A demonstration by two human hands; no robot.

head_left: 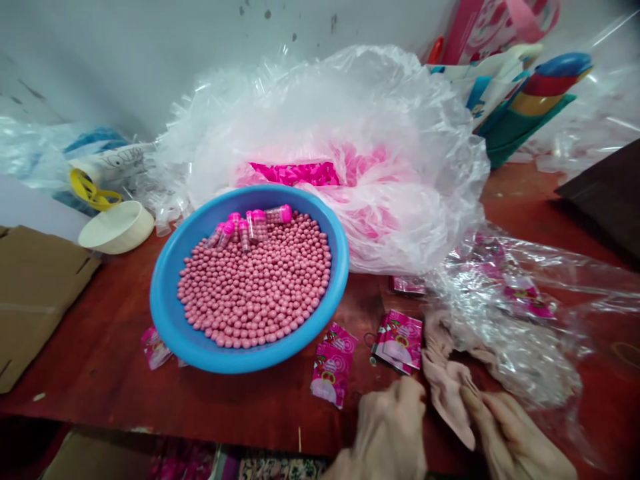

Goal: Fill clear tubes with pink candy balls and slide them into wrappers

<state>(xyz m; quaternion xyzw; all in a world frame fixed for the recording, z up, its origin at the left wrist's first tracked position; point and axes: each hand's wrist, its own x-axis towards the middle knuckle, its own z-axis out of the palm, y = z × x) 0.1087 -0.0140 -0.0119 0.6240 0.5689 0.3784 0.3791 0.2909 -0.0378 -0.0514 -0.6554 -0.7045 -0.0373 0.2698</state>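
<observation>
My right hand (520, 433) pinches the edge of a crumpled pale pink cloth (447, 387), limp on the table at the lower right. Just left of it, my left hand (390, 427) is closed with its knuckles up; whatever its fingers may hold is hidden. Beyond the left hand lie small printed pink packets (400, 339), and more flat pink packets (331, 373) rest beside them. A blue basin (245, 363) stands to the left, full of pink beads (255, 293). Several small clear tubes with bright pink caps (253, 227) lie on the beads.
A large clear plastic bag (360, 100) with pink contents fills the back. Clear plastic wrapping (510, 340) spreads at right. A white bowl (117, 228), yellow tape roll (93, 192) and cardboard (40, 293) are at left. The red table's (240, 413) front edge runs below.
</observation>
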